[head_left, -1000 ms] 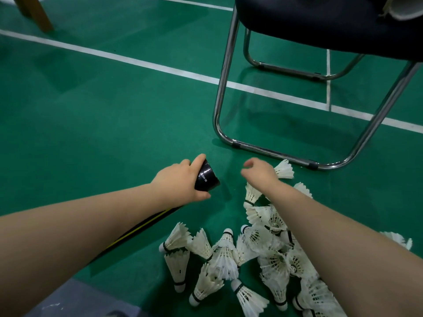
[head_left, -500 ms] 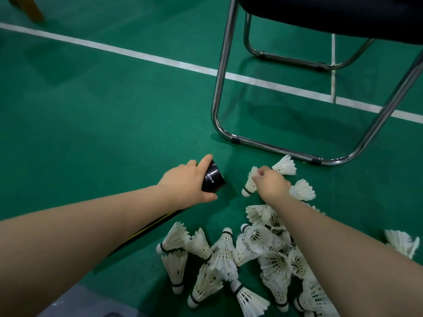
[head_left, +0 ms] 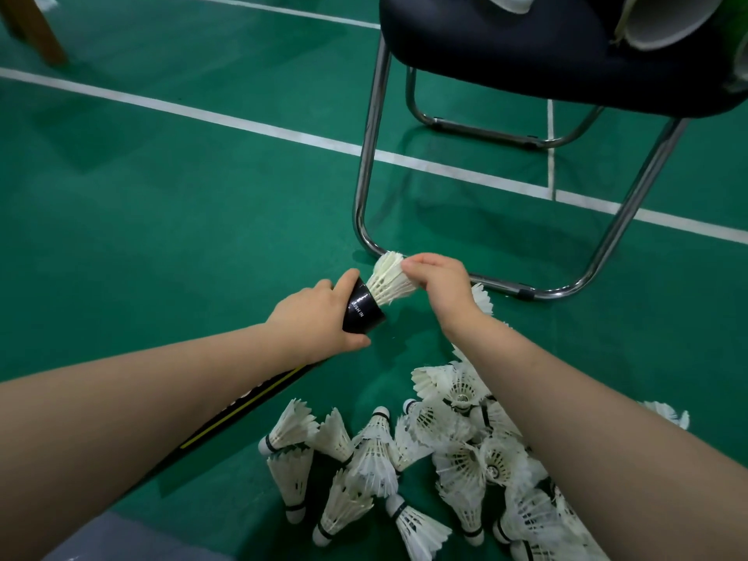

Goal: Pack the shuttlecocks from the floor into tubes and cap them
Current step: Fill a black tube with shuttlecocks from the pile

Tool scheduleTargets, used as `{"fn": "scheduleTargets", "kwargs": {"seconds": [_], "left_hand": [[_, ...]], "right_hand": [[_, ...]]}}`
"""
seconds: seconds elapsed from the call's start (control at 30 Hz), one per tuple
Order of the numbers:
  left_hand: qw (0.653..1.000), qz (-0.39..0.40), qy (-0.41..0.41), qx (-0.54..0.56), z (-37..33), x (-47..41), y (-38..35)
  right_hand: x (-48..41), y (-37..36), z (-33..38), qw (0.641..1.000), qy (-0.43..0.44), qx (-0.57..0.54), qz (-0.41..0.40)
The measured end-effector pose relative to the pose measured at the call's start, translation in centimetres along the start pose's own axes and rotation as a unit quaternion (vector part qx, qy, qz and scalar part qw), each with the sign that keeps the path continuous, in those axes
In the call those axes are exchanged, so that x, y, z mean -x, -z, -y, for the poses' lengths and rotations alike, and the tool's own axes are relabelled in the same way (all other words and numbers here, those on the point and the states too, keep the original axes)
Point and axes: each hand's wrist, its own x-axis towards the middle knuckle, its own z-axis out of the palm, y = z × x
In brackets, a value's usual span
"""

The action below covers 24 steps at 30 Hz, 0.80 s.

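My left hand (head_left: pixel 313 317) grips a black tube (head_left: pixel 362 307) near its open mouth; the tube's length runs back under my left forearm, showing a yellow stripe. My right hand (head_left: pixel 441 285) pinches the feather skirt of a white shuttlecock (head_left: pixel 390 279) whose cork end sits inside the tube's mouth, feathers sticking out. A pile of several white shuttlecocks (head_left: pixel 445 459) lies on the green floor below and between my arms, partly hidden by my right forearm.
A dark padded chair (head_left: pixel 546 54) on a chrome tube frame (head_left: pixel 366 168) stands just beyond my hands, with pale tube ends on its seat (head_left: pixel 664 22). White court lines cross the green floor. A wooden leg (head_left: pixel 36 34) shows at top left.
My right hand picked a shuttlecock off the floor pile and brought it left to the tube's mouth, cork end in. My left hand kept hold of the tube.
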Motion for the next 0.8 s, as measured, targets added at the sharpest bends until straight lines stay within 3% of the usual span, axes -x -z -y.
{"fn": "scheduleTargets", "kwargs": {"seconds": [0.17,0.47,0.67,0.8], "left_hand": [[1.0,-0.025,-0.007,0.004,-0.9,0.4,1.1],[0.993,-0.054,-0.092,-0.044,-2.2,0.5,1.5],[0.987,-0.043,-0.139,-0.062,-4.6,-0.8,-0.2],[0.99,-0.016,-0.134,-0.042,-6.0,-2.9,-1.2]], "right_hand": [[2.0,0.6,1.0,0.984,-0.073,0.027,0.159],[3.0,2.3,1.0,0.932,-0.11,0.084,0.334],[2.3,2.4,-1.0,0.913,-0.147,0.109,0.365],[1.0,4.3,-1.4,0.936,-0.163,0.032,0.311]]}}
